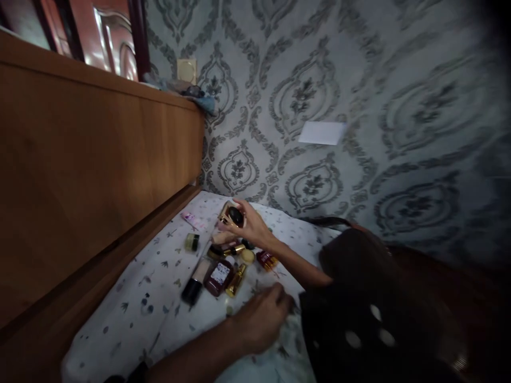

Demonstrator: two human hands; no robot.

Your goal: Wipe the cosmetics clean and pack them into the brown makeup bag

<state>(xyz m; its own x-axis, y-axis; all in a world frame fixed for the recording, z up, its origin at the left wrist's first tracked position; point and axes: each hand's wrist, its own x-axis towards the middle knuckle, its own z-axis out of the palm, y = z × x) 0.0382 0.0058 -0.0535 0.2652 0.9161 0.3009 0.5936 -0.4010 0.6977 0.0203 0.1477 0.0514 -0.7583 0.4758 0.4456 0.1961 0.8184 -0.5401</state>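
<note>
My right hand (253, 226) reaches in from the right, its fingers curled around a small round black cosmetic item (235, 215). A small pale, box-like thing (225, 210) is just beside its fingertips; I cannot tell whether the hand also holds it. My left hand (261, 316) is closed with its knuckles up, low over the printed sheet; anything inside is hidden. Between the hands lie a black-capped bottle (192, 287), a dark red bottle (219, 277) with a white label, a gold bottle (236, 280), a gold tube (235, 250) and a round beige piece (248, 256).
A squat jar (192, 242) and a pink tube (190, 218) lie toward the wooden panel (131, 143) on the left. Red-and-gold items (266, 260) lie near my right forearm. Behind rises a patterned wall (255, 133). A dark spotted garment (359, 319) fills the lower right.
</note>
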